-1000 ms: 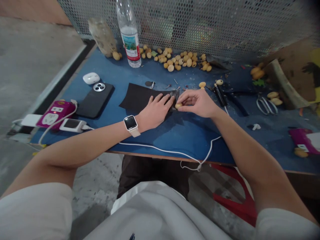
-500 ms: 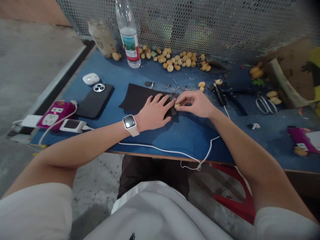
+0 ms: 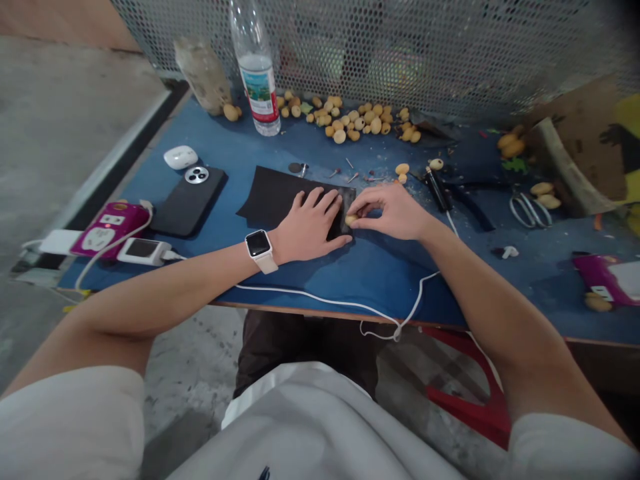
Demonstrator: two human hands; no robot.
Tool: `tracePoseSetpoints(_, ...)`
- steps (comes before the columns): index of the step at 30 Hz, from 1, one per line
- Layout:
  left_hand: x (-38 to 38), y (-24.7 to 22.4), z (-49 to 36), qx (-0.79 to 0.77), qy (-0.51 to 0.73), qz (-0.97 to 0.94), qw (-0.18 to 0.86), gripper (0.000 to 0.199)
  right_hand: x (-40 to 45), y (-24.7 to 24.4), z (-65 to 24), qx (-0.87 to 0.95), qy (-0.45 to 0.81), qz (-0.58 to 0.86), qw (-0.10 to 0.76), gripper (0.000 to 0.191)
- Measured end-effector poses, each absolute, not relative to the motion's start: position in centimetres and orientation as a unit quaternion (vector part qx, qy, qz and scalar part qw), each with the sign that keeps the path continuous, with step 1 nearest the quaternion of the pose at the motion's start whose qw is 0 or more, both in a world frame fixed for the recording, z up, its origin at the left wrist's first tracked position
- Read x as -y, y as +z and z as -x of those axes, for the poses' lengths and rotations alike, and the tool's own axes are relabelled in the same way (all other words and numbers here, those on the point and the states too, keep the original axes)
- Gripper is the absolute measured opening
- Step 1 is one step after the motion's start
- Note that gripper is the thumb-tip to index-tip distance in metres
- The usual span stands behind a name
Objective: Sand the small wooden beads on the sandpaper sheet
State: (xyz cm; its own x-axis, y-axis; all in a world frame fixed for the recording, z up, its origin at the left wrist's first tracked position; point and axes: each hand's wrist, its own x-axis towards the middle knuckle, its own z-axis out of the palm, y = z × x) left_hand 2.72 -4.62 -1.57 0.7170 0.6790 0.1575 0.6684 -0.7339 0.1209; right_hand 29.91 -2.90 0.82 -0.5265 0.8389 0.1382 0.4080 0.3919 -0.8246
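Note:
My left hand [image 3: 313, 227] lies flat with fingers spread on a black sheet [image 3: 273, 190] that looks like sandpaper. The sheet's right end is greyish and dusty. Between thumb and fingers of my right hand [image 3: 387, 210] is a small tan nut [image 3: 351, 219], pressed against that dusty end. Part of the nut is hidden by the fingers. Just beyond the sheet lie small metal bits [image 3: 353, 177] and a dark disc [image 3: 295, 167]. Two more tan nuts [image 3: 402, 169] rest past my right hand.
A water bottle [image 3: 261, 93], a cloudy jar [image 3: 203, 73] and a nut pile [image 3: 370, 120] line the back. At left are a phone [image 3: 187, 203], white case [image 3: 181, 157] and purple power strip [image 3: 107, 227]. Right: pen-like tool [image 3: 438, 190], pliers [image 3: 473, 205], scissors [image 3: 530, 210]. A white cable [image 3: 310, 293] crosses the front.
My right hand has shifted slightly down and left with the nut along the sheet's end. My left thumb now reaches further right; the rest of that hand stays put.

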Motion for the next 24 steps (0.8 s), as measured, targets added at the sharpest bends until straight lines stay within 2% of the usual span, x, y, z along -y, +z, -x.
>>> tracePoseSetpoints(3, 4.7, -1.4, -2.8, -0.365, 0.091, -0.926, 0.032, 0.090, 3.0, 0.8, -29.9, 0.783, 0.419, 0.385, 0.252, 0.035)
tracePoseSetpoints(9, 4.7, -0.9, -3.0, -0.368, 0.075, -0.926, 0.037, 0.086, 3.3, 0.7, -29.5, 0.774, 0.405, 0.408, 0.266, 0.042)
tracePoseSetpoints(15, 4.8, -0.3, -3.1, -0.372, 0.062, -0.925, 0.038, 0.080, 3.2, 0.7, -29.4, 0.750, 0.448, 0.399, 0.280, 0.045)
tracePoseSetpoints(24, 4.9, -0.6, -3.1, -0.362, 0.051, -0.931, -0.004, 0.076, 2.9, 0.9, -30.1, 0.730, 0.468, 0.390, 0.311, 0.043)
